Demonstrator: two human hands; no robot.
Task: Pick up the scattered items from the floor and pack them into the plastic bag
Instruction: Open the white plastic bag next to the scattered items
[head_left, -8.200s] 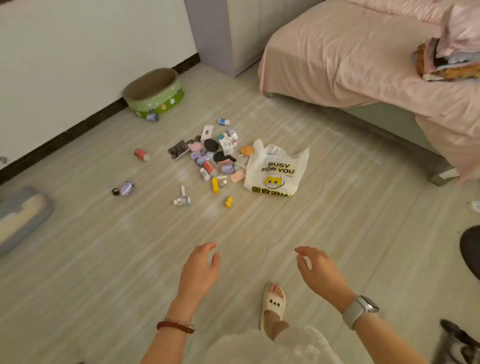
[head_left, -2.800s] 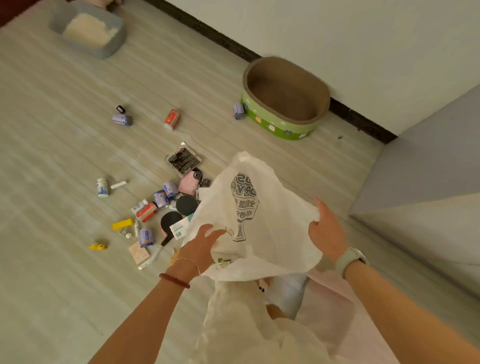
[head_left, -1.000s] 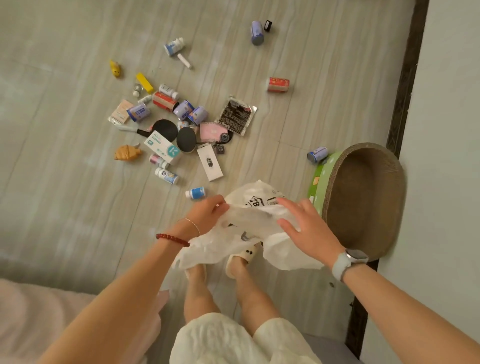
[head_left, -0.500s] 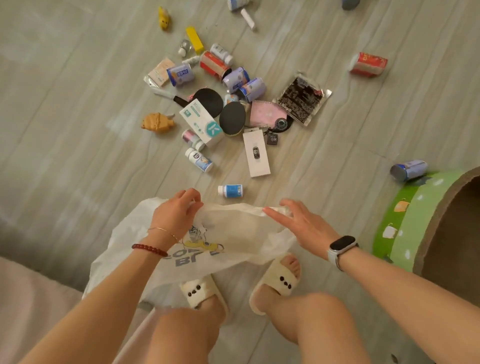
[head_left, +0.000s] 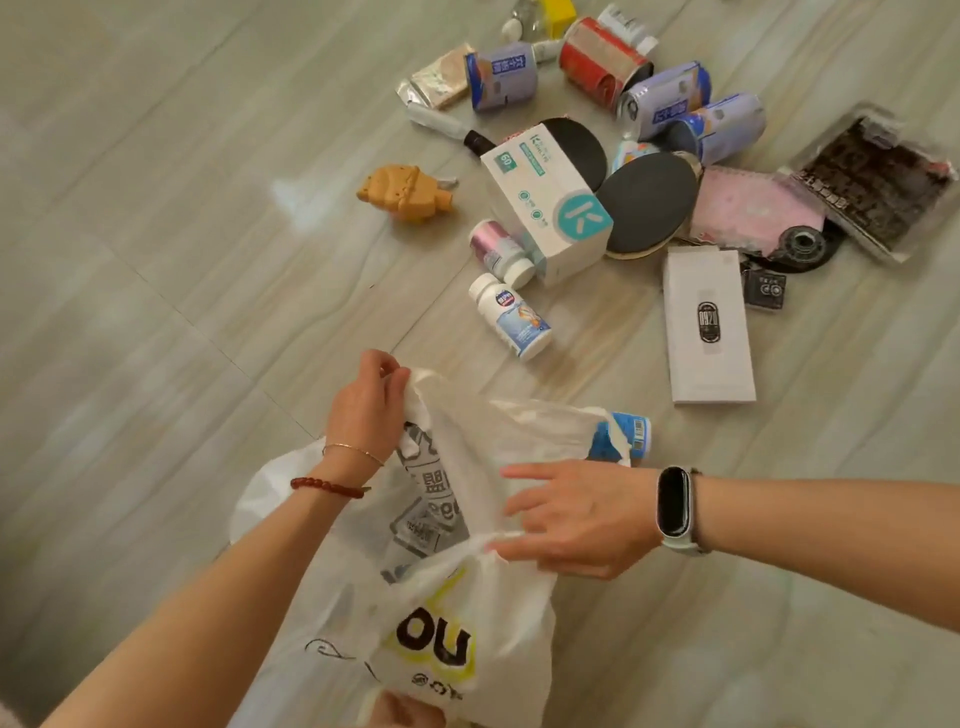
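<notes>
Since half a second before, the plastic bag (head_left: 457, 525) at lower centre had been pulled open: the left hand (head_left: 366, 410) pinched its far rim, the right hand (head_left: 576, 519) its near edge. Items, like the blue bottle (head_left: 623, 435), awaited packing.
</notes>
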